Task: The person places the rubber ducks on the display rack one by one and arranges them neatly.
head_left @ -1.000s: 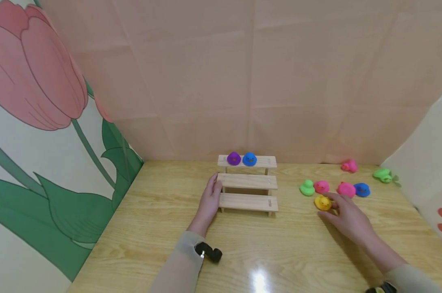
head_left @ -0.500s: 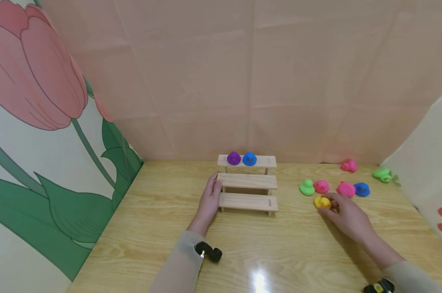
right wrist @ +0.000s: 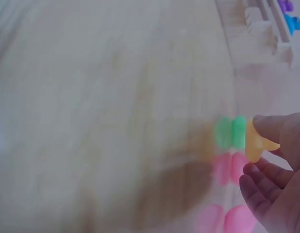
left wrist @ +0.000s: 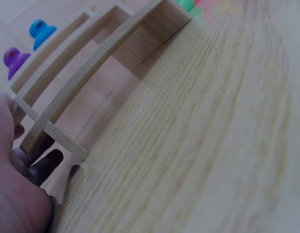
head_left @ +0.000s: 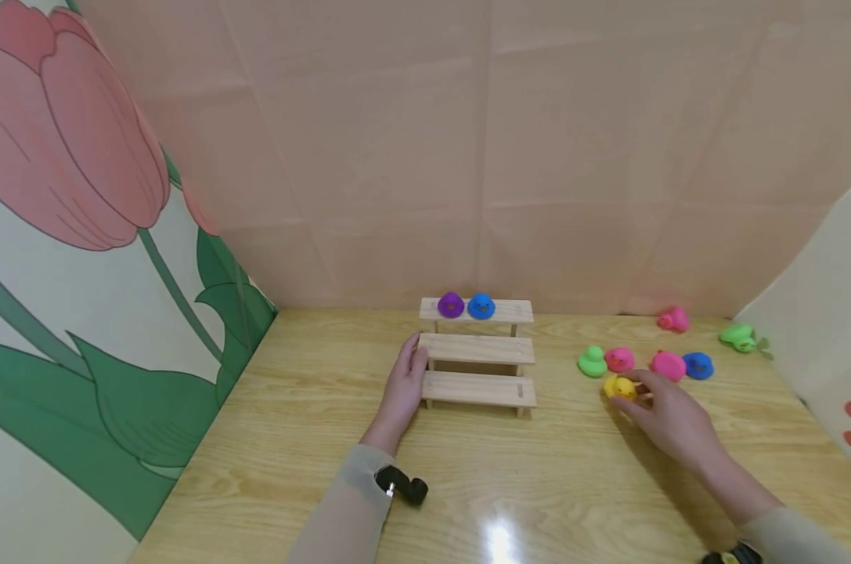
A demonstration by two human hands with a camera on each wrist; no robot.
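A three-step wooden display stand (head_left: 474,349) stands on the table, with a purple rubber duck (head_left: 450,305) and a blue rubber duck (head_left: 481,305) side by side on its top step. My left hand (head_left: 400,389) holds the stand's left end; in the left wrist view its fingers (left wrist: 47,165) reach in under the step ends. Between thumb and fingers, my right hand (head_left: 679,421) pinches a yellow rubber duck (right wrist: 255,141). Close behind that duck sit a green duck (head_left: 592,361) and a pink duck (head_left: 619,359).
Right of these lie another pink duck (head_left: 668,365) and a dark blue duck (head_left: 697,365). Farther back, a pink duck (head_left: 673,319) and a green duck (head_left: 738,338) lie tipped over. A beige backdrop (head_left: 481,157) rises behind the table (head_left: 524,478).
My right thumb has closed in on the yellow duck, which has turned a little and risen slightly. The left hand and the stand have stayed put.
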